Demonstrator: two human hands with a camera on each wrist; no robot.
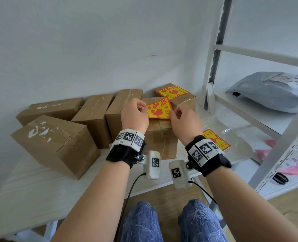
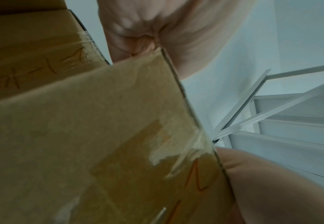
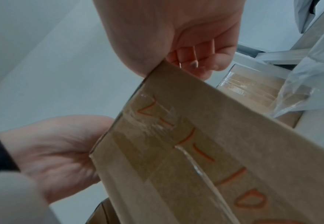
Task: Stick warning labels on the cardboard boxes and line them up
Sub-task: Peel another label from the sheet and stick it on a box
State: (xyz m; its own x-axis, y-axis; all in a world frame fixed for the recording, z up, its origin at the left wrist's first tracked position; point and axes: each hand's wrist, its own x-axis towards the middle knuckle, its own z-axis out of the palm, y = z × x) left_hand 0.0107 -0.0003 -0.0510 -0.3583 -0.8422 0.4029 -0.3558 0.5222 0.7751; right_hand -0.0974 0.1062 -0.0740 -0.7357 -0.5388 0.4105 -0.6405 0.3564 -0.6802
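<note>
A yellow and red warning label (image 1: 159, 109) is held over the top of a taped cardboard box (image 1: 160, 137) at the table's middle. My left hand (image 1: 136, 111) pinches the label's left edge, and my right hand (image 1: 181, 116) pinches its right edge. Whether the label touches the box top, I cannot tell. Behind it stands a box (image 1: 183, 98) that carries a label (image 1: 173, 92) on top. In both wrist views the box side (image 2: 99, 144) (image 3: 205, 151) fills the picture; the label is hidden there, and only curled fingers (image 3: 195, 60) show above the box edge.
Several unlabelled boxes (image 1: 57, 144) (image 1: 94, 116) stand to the left on the white table (image 1: 31, 194). More labels (image 1: 216, 139) lie in clear plastic at the right. A grey metal shelf rack (image 1: 249, 53) with a grey mailer bag (image 1: 270, 91) stands on the right. A wall is close behind.
</note>
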